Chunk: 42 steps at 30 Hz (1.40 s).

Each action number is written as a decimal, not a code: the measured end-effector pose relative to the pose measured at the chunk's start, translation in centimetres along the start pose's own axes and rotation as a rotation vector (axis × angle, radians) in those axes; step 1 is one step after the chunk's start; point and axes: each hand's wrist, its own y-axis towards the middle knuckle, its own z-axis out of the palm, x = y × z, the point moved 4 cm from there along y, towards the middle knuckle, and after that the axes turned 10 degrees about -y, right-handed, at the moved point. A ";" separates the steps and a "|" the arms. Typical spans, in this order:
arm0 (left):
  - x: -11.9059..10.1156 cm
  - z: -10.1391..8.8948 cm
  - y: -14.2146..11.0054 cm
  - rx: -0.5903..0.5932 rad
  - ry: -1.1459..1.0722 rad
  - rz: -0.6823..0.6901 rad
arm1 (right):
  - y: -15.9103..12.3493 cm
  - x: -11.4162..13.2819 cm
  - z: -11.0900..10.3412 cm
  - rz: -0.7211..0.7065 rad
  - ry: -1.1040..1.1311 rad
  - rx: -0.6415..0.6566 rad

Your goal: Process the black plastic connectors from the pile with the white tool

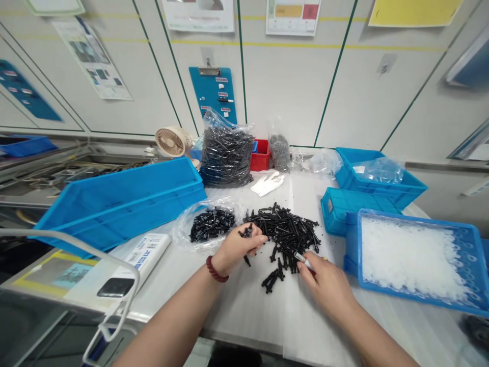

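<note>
A loose pile of small black plastic parts (287, 232) lies on the white table (248, 306) in front of me. My left hand (239, 248), with a dark red bead bracelet on its wrist, is closed on a few of these black parts at the pile's left edge. My right hand (324, 283) is closed at the pile's near right edge, pinching a small whitish-grey piece (304, 261). An opened clear bag with more black parts (212, 224) lies just left of my left hand.
A tilted long blue bin (122, 201) stands at left. A blue tray of white rings (414, 257) sits at right, with further blue bins (376, 178) behind it. A full bag of black parts (226, 155), a red box (260, 155), a small fan (170, 141) and a white glove (267, 183) are at the back.
</note>
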 end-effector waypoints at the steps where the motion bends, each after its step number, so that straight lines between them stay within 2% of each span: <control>1: 0.1 0.2 0.0 0.001 0.163 0.032 | 0.0 0.0 0.0 -0.001 0.009 0.000; 4: 1.0 1.5 0.0 -0.004 0.752 0.125 | 0.0 0.2 0.1 0.003 0.035 0.010; 6: 1.7 2.5 -0.2 0.034 1.023 0.131 | 0.0 0.2 0.2 0.009 0.046 0.038; 8: 2.5 3.2 -0.4 0.105 1.162 0.097 | -0.1 0.4 0.3 -0.001 0.062 0.074; 11: 2.8 3.6 -0.7 0.164 1.236 0.099 | 0.0 0.5 0.5 -0.035 0.091 0.093; 15: 2.4 3.0 -0.7 0.115 1.144 0.138 | 0.1 0.3 0.8 -0.044 0.093 0.092; 18: 1.6 2.2 -0.5 0.081 0.885 0.180 | 0.2 0.2 1.0 -0.060 0.117 0.096; 22: 0.5 1.7 -0.4 0.111 0.602 0.197 | 0.2 0.1 1.0 -0.075 0.155 0.109; 26: 0.1 2.0 -0.7 0.157 0.557 0.178 | 0.1 0.4 0.7 -0.091 0.148 0.124; 30: 0.8 2.9 -1.0 0.252 0.480 0.139 | -0.1 0.8 0.5 -0.096 0.081 0.175; 33: 1.3 3.1 -1.0 0.260 0.415 0.098 | -0.2 1.0 0.5 -0.111 0.053 0.193; 38: 1.6 3.5 -1.3 0.319 0.432 0.024 | -0.4 1.4 0.7 -0.151 0.052 0.177; 42: 1.4 3.9 -1.6 0.353 0.445 0.044 | -0.5 1.2 0.9 -0.087 -0.007 0.140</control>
